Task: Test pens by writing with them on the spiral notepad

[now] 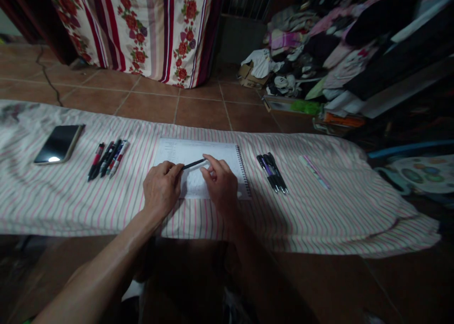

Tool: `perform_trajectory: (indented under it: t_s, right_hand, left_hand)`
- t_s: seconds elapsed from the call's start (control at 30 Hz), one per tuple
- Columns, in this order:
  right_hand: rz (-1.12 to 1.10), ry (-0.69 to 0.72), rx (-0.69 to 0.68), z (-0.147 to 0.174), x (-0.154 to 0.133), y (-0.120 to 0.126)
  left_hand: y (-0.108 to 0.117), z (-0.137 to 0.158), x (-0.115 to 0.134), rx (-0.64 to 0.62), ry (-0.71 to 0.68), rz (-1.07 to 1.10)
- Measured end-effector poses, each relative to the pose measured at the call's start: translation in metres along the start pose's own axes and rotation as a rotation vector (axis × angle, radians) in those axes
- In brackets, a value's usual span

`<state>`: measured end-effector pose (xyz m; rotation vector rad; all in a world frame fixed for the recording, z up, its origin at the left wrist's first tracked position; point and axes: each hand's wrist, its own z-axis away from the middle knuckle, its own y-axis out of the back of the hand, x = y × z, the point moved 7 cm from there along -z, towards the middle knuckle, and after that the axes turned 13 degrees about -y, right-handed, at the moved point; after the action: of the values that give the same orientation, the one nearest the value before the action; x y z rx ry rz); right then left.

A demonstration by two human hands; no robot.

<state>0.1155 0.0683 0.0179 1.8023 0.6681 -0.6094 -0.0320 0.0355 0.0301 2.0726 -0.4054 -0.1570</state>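
Note:
My left hand (162,186) is closed on one end of a slim black pen (193,164), pinching it between thumb and fingers. The pen lies almost level above a spiral notebook (227,150), whose open page carries faint writing. At the pen's other end is my right hand (222,181), its index fingertip at or against the tip. The right thumb stands apart from that finger, and the other fingers are loosely curled. Both hands are over the lower part of the page and hide some of it.
Several pens (107,159) lie left of the notebook, beside a dark-screened phone or tablet (59,144). To the right are several dark pens (272,173) and a pastel pencil-like stick (315,171). A striped cloth (319,220) covers the table. Piled clothes (319,54) stand behind, right.

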Motion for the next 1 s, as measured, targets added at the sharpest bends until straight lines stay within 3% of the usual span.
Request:
perform_trajectory:
  t_s: [0.1, 0.27, 0.37, 0.47, 0.57, 0.67, 0.8, 1.0]
  right_hand:
    - [0.046, 0.106, -0.075, 0.005, -0.008, -0.013]
    - [0.011, 0.143, -0.041, 0.003, -0.009, -0.018]
    - [-0.120, 0.062, -0.004, -0.004, -0.005, -0.014]
    - [-0.401, -0.162, -0.018, -0.011, 0.006, -0.014]
    - [-0.710, -0.361, -0.131, -0.011, 0.013, -0.027]
    - [-0.839, -0.421, -0.209, -0.009, 0.011, -0.040]
    - [-0.789, -0.453, -0.227, -0.009, 0.013, -0.056]
    - [-0.552, -0.382, -0.265, -0.009, 0.011, -0.074]
  left_hand:
    - [0.002, 0.001, 0.006, 0.013, -0.022, 0.015]
    - [0.007, 0.002, 0.016, 0.046, -0.046, 0.138]
    - [0.023, 0.002, 0.012, 0.175, -0.062, 0.314]
    - [0.037, 0.005, 0.005, 0.260, -0.094, 0.440]
    - [0.026, 0.009, 0.015, 0.084, -0.248, 0.478]
    - [0.002, 0.021, 0.030, -0.134, -0.332, 0.389]
    - [-0.017, 0.033, 0.041, -0.273, -0.317, 0.247]
    - [-0.016, 0.032, 0.043, -0.362, -0.233, 0.239]
